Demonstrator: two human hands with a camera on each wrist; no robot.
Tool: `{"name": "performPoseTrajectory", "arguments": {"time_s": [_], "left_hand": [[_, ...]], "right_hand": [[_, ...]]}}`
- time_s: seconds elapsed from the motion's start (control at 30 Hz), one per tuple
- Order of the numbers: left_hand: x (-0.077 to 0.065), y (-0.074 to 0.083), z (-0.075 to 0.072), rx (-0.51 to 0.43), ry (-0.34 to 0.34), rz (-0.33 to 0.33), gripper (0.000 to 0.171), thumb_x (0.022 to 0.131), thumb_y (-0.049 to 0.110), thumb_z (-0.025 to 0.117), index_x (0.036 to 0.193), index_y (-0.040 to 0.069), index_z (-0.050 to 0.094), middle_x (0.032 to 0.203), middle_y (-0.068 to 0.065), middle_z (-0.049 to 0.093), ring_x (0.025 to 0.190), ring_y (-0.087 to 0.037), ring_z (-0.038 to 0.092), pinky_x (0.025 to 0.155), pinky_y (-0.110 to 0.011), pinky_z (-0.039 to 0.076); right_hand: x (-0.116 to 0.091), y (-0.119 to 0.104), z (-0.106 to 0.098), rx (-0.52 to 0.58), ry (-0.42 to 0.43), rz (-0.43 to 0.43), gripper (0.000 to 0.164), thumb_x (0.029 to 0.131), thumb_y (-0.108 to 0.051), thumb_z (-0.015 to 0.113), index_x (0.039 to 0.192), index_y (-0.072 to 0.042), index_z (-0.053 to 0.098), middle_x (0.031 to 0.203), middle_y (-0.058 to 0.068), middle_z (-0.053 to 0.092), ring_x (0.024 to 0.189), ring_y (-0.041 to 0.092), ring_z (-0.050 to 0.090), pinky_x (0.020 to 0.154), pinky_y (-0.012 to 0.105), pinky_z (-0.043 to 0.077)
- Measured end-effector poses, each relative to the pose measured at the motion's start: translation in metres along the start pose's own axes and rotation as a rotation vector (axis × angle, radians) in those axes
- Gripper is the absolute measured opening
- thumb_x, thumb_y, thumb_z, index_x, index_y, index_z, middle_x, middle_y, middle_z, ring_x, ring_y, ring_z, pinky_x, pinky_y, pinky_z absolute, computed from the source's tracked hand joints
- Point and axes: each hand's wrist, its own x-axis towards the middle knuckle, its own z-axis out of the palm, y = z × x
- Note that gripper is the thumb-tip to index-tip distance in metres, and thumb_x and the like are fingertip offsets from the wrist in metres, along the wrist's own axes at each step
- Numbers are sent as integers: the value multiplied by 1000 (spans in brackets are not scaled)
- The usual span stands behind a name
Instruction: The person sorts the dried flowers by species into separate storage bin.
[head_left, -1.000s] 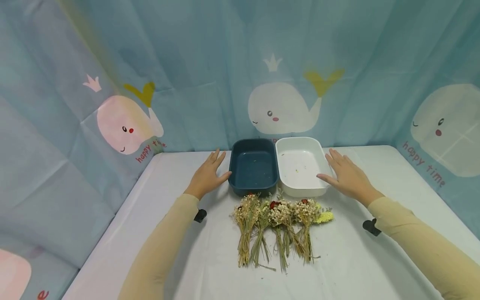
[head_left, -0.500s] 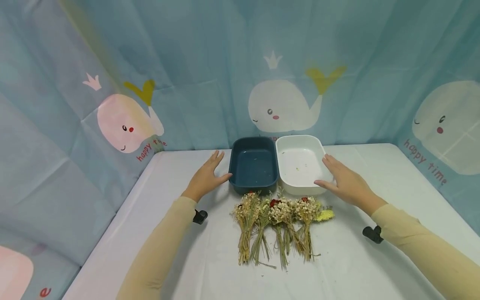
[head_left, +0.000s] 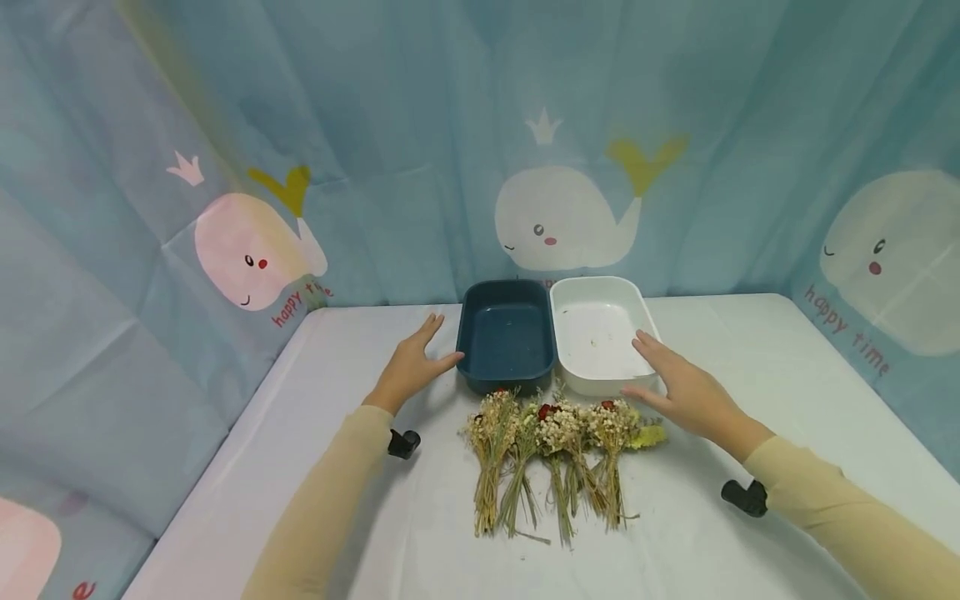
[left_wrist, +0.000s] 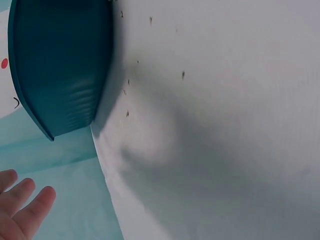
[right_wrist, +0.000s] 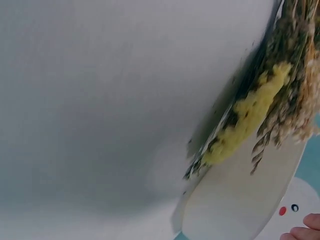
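Observation:
My left hand [head_left: 410, 366] hovers beside the left wall of the dark blue bin [head_left: 507, 333], fingers spread and holding nothing. In the left wrist view its fingertips [left_wrist: 40, 202] appear low at the left, apart from the blue bin [left_wrist: 60, 60]. At the near right corner of the white bin [head_left: 600, 329], my right hand [head_left: 690, 398] is outstretched, its fingers overlapping the rim in the head view. Several dried flower bunches [head_left: 555, 433] lie in a row before the bins, stems toward me. The yellow flower sprig [right_wrist: 247, 117] at their right end lies closest to the right hand.
Both bins stand side by side at the back of the white-covered table [head_left: 570, 571]. Behind them hangs a blue curtain [head_left: 405, 167] printed with whales. Small plant bits lie scattered on the cloth. Each wrist carries a black camera.
My right hand has moved toward me and slightly left, from the white bin's right side to its near corner. The left hand has shifted only a little. Bins and flowers stay in place.

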Motion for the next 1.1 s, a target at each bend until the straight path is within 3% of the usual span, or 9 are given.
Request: {"name": "performPoseTrajectory", "arguments": {"time_s": [0.27, 0.4, 0.6, 0.77, 0.9, 1.1], "left_hand": [[-6, -2, 12, -161, 3, -106, 88, 89, 55, 68, 159, 23, 26, 165, -8, 25, 140, -42, 44, 114, -55, 44], [-5, -2, 17, -249, 8, -141, 85, 90, 54, 69, 159, 24, 29, 163, -10, 32, 144, -35, 42, 114, -52, 44], [-1, -1, 16, -298, 44, -141, 82, 90, 53, 69, 157, 22, 33, 161, -7, 35, 147, -27, 39, 118, -53, 40], [1, 0, 14, -336, 41, -136, 80, 91, 52, 68, 156, 18, 35, 161, -6, 37, 146, -26, 40, 118, -51, 40], [0, 0, 17, -365, 42, -139, 78, 92, 49, 69, 155, 16, 37, 161, -5, 37, 145, -25, 42, 118, -48, 41], [-3, -2, 24, -488, 30, -149, 80, 92, 48, 69, 157, 16, 33, 162, -3, 34, 143, -23, 44, 114, -42, 47]], "right_hand": [[-18, -14, 8, 63, 3, -8, 80, 95, -48, 64, 156, -6, 33, 162, 17, 31, 142, 44, 37, 112, 64, 39], [-26, -21, 10, 108, 9, -19, 78, 94, -46, 66, 155, -9, 35, 161, 16, 34, 141, 44, 40, 111, 64, 40], [-30, -28, 11, 180, 41, -47, 72, 94, -41, 68, 154, -13, 39, 160, 12, 36, 138, 44, 44, 108, 65, 42], [-34, -35, 14, 221, 86, -75, 68, 91, -33, 73, 149, -8, 47, 154, 14, 44, 134, 43, 49, 105, 63, 46], [-39, -42, 17, 228, 133, -105, 66, 87, -28, 77, 144, -5, 53, 147, 17, 53, 125, 41, 58, 99, 59, 52], [-47, -52, 24, 259, 179, -126, 62, 82, -23, 82, 137, -7, 60, 140, 15, 59, 106, 29, 71, 85, 48, 61]]}}
